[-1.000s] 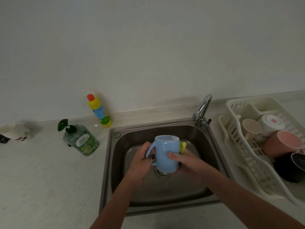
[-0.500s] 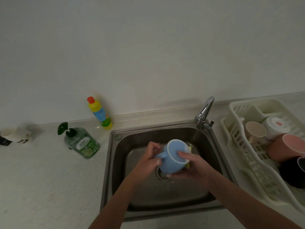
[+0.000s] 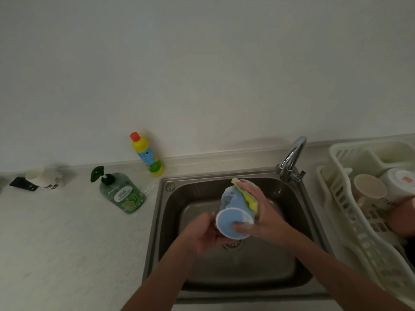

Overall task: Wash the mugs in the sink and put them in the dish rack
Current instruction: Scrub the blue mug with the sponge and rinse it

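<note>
Over the steel sink (image 3: 298, 223) I hold a light blue mug (image 3: 233, 209) tipped on its side, its open mouth facing me. My left hand (image 3: 204, 232) grips it from the left, where the handle is hidden. My right hand (image 3: 258, 212) wraps a yellow sponge (image 3: 247, 196) against the mug's outer wall, thumb at the rim. The white dish rack (image 3: 343, 212) on the right holds a beige mug (image 3: 368, 189), a white mug (image 3: 399, 180) and a pink mug (image 3: 404, 218).
A chrome tap (image 3: 292, 156) stands at the sink's back right corner. On the counter to the left are a green pump soap bottle (image 3: 122, 194), a yellow bottle with a red cap (image 3: 147, 153) and a white object (image 3: 45, 179) by the wall.
The mug has turned from upright onto its side, mouth toward me. My right hand with the sponge has slid up along the mug's outer wall. The camera view has shifted slightly.
</note>
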### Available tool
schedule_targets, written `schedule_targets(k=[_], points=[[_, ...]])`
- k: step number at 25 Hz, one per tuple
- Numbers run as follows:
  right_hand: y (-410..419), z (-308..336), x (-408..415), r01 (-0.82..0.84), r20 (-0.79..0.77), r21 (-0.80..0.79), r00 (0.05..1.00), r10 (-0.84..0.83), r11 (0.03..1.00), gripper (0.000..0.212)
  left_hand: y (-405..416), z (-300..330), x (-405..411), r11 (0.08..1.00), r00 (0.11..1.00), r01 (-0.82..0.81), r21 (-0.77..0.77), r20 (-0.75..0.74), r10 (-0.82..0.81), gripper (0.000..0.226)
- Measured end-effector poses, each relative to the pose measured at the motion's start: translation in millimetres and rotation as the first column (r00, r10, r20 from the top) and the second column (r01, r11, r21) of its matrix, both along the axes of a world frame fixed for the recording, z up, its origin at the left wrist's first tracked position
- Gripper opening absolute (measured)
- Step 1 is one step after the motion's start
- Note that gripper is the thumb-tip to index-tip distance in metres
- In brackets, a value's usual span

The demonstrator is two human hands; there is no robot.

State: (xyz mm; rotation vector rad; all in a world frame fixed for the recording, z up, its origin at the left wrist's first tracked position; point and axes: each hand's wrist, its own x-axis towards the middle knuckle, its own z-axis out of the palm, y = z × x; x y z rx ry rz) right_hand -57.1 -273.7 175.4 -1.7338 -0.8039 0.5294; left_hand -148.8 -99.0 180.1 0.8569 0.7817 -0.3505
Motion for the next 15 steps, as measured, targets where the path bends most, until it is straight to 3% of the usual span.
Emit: schedule_targets(k=[6,11,15], points=[[3.3,13.9,-1.5,-0.097,0.013,-0.038,0.995,0.097,0.995,0.102,-0.1,-8.7,-12.4,0.967,0.953,-0.198,-0.162,0.199,0.229,0.04],[0.8,17.0,-15.5,-0.11,-0.163,-0.023,0.981,0.105,0.994,0.105,6.3,-7.5,-13.6,0.975,0.93,-0.214,-0.065,0.292,0.224,0.042],[0.3,8.3,-35.4,-0.041,-0.106,-0.098,0.994,0.031,0.994,0.095,12.1,-4.3,-17.3,0.972,0.94,-0.209,0.106,0.296,0.17,0.031]])
